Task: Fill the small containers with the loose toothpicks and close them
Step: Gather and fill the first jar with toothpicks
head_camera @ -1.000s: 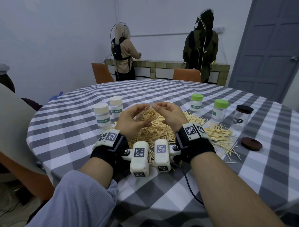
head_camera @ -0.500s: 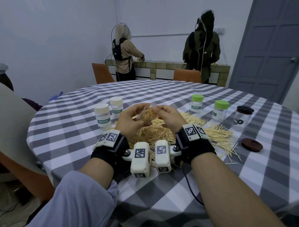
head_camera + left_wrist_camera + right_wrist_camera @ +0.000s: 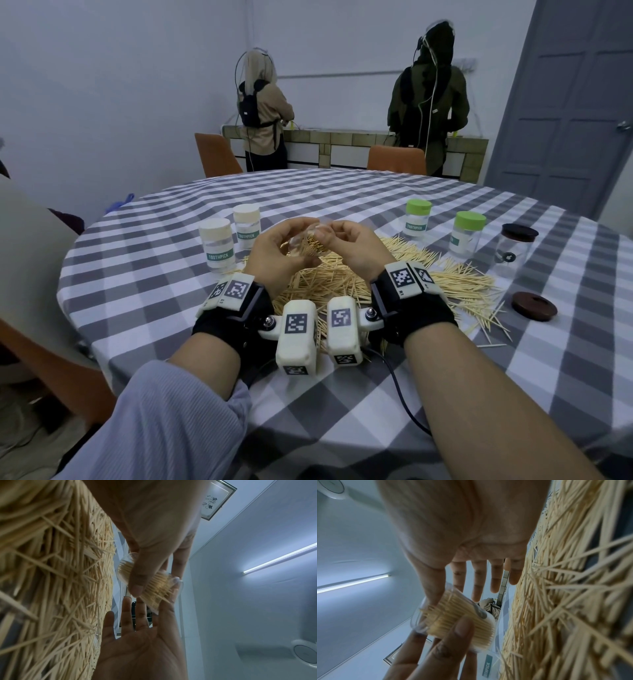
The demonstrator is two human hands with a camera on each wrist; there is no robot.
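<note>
Head view: left hand (image 3: 274, 255) grips the jar (image 3: 303, 244); right hand's (image 3: 356, 251) straight fingers (image 3: 478, 582) should tamp toothpicks (image 3: 154, 586) level.

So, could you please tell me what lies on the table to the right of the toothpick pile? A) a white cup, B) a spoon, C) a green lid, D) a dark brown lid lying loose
D: a dark brown lid lies flat on the checked tablecloth, beside the toothpick pile and apart from the dark-capped jar.

Grey-and-white checked tablecloth (image 3: 342, 198), two green lids (image 3: 418, 207).
</note>
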